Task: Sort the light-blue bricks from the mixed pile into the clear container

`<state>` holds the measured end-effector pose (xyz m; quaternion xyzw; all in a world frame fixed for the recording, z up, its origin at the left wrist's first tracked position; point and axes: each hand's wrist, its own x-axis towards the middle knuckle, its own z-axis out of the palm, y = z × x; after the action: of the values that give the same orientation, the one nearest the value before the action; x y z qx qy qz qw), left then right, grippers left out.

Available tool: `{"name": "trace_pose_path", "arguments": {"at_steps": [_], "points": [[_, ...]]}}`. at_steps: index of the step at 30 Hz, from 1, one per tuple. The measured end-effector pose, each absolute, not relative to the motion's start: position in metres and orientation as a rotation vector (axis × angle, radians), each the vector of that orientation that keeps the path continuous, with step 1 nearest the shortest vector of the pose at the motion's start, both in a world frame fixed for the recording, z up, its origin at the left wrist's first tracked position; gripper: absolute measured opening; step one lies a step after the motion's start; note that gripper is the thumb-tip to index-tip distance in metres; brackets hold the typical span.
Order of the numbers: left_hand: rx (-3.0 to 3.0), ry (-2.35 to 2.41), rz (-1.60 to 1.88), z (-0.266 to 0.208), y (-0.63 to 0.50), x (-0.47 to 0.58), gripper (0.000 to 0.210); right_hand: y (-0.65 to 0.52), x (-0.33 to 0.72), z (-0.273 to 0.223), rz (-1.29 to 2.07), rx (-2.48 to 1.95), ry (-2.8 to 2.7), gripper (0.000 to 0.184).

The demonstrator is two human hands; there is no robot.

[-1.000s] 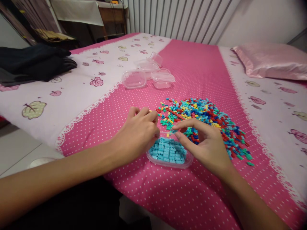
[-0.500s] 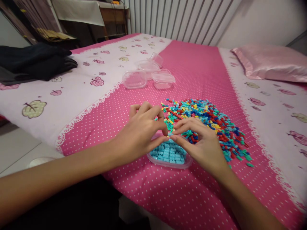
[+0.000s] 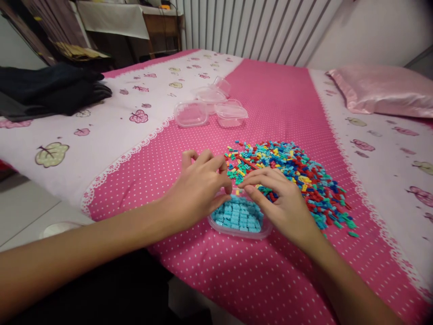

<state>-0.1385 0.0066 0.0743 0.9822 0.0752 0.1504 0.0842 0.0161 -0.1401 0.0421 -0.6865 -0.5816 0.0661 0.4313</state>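
Note:
My left hand [image 3: 206,187] hovers over the left side of a clear plastic container [image 3: 240,233]. Its fingers are curled, thumb and index tips close together; I cannot make out anything between them. On the opposite side, my right hand [image 3: 284,196] reaches over the rim with fingers extended and a small gap at the thumb, nothing visible in it. Light blue toy building bricks [image 3: 238,214] lie packed in rows inside the container. A small yellow brick [image 3: 237,192] shows between the two hands near the far rim. Behind the right hand spreads a pile of mixed-colour bricks [image 3: 297,164].
Several clear plastic containers [image 3: 191,113] stand farther back on the pink dotted bedsheet [image 3: 277,99]. Dark folded clothes [image 3: 50,90] lie at the left, a pink pillow [image 3: 385,88] at the right. The bed's near edge drops to a tiled floor [image 3: 30,207].
My fingertips, which met above the container, have moved apart. The left hand has shifted slightly left and down, and the yellow brick between the hands shows more plainly.

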Motion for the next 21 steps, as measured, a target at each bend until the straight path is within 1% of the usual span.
{"name": "trace_pose_path", "arguments": {"at_steps": [4, 13, 21], "points": [[3.079, 0.225, 0.361, 0.0742, -0.0004, -0.1352, 0.014, -0.1403, 0.0166, 0.0424, 0.181, -1.701, -1.470, 0.011], [3.168, 0.188, 0.358, 0.0710, -0.0020, -0.1364, 0.008, -0.1407, 0.0131, 0.0425, 0.204, -1.700, -1.510, 0.012], [3.110, 0.268, 0.234, 0.0791, 0.0008, -0.1373, 0.009, -0.1438, 0.0123, 0.0365, 0.171, -1.773, -1.723, 0.017]]}}
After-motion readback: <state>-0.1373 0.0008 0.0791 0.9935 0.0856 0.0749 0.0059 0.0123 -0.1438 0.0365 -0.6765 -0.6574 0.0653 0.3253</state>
